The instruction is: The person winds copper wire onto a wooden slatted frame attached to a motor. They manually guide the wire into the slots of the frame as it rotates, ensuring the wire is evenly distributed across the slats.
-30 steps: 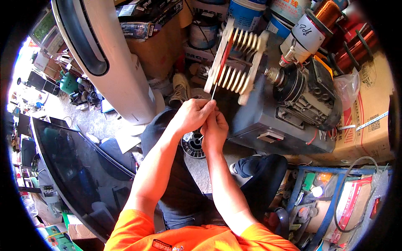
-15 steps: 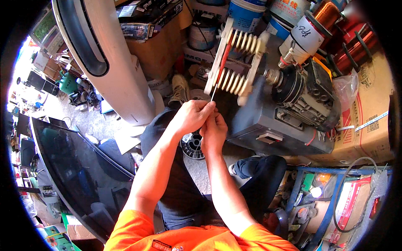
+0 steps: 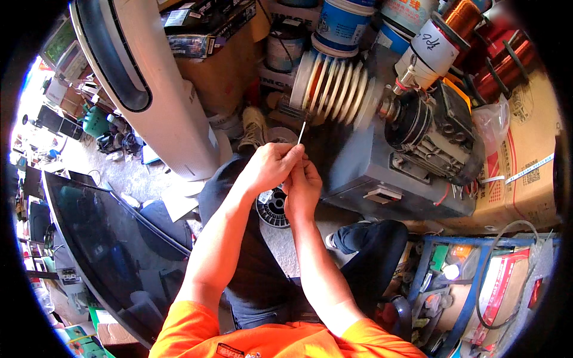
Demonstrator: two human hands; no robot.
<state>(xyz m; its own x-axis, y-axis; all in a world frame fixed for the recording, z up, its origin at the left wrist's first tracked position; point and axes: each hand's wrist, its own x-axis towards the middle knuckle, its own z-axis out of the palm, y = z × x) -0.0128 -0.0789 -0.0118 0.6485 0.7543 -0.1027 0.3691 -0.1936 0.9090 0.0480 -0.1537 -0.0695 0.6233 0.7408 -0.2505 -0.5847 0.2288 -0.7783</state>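
My left hand is closed, thumb and fingertips pinching a thin white tube that points up toward the coil winder. Close against it, my right hand is curled with its fingertips gathered just below; the left hand partly hides what they grip. Beyond the tube's tip, the winding former shows as a blurred ribbed drum with pale discs. A reddish-brown band of winding shows near its left end. The former sits on the shaft of a dark electric motor. Neither hand touches the former.
The motor stands on a grey metal box. Copper wire spools and blue-and-white buckets crowd the back. A black reel lies below my hands. A white tower appliance and a dark glossy panel stand left; a blue-framed crate is at right.
The former has turned from a view with two separate rows of discs to a blurred drum. My hands stay almost in place, still holding the tube.
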